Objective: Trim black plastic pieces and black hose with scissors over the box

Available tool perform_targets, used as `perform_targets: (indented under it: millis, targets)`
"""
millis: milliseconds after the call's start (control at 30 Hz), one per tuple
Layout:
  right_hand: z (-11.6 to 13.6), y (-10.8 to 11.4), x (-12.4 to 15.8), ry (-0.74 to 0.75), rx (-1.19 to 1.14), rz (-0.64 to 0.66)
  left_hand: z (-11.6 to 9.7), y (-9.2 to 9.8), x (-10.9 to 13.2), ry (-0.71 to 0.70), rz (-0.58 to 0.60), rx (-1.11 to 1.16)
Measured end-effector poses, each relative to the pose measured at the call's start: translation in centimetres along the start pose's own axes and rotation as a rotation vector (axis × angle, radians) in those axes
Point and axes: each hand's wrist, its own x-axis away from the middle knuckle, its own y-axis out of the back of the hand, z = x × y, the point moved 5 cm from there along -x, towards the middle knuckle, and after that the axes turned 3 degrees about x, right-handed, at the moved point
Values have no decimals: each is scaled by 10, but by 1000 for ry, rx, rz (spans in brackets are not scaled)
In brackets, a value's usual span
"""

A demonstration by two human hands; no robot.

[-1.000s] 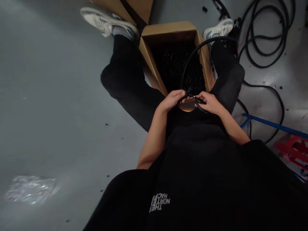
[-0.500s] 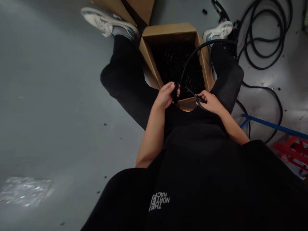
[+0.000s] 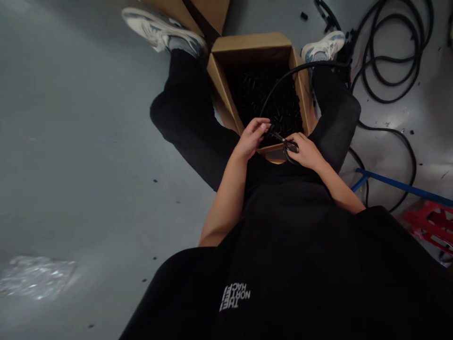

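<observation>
My right hand [image 3: 303, 150] is closed on the handles of black scissors [image 3: 290, 150], whose blades point left toward my other hand. Fingers pinched together, my left hand [image 3: 252, 137] holds the end of a black hose [image 3: 283, 79] beside the blades. From there the hose arches up and to the right, over the open cardboard box [image 3: 255, 43]. Many short black pieces [image 3: 253, 89] fill the box, which stands between my legs. How much of the hose lies between the blades is too dark to tell.
Coiled black hose [image 3: 372, 63] lies on the floor at the upper right. A blue bar [image 3: 399, 182] and a red crate [image 3: 430, 222] are at the right. Cardboard flaps [image 3: 212, 14] stand beyond the box. A clear plastic bag [image 3: 37, 277] lies at the lower left.
My left hand has shifted slightly right and its grip on the hose has changed. The scissors have turned a little and moved left, closer to that hand.
</observation>
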Motion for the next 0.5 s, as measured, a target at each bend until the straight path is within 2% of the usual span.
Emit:
perform_targets:
  millis: [100, 200, 367, 500]
  targets:
    - [-11, -4, -1, -44, -90, -70, 1, -3, -2, 20, 9, 5]
    - [-16, -9, -4, -73, -165, -74, -8, -11, 0, -27, 40, -70]
    - [-14, -7, -8, -53, -178, -87, -15, -30, 10, 77, 263, -25]
    - [-8, -3, -5, -19, -161, -56, -17, -26, 11, 120, 242, 58]
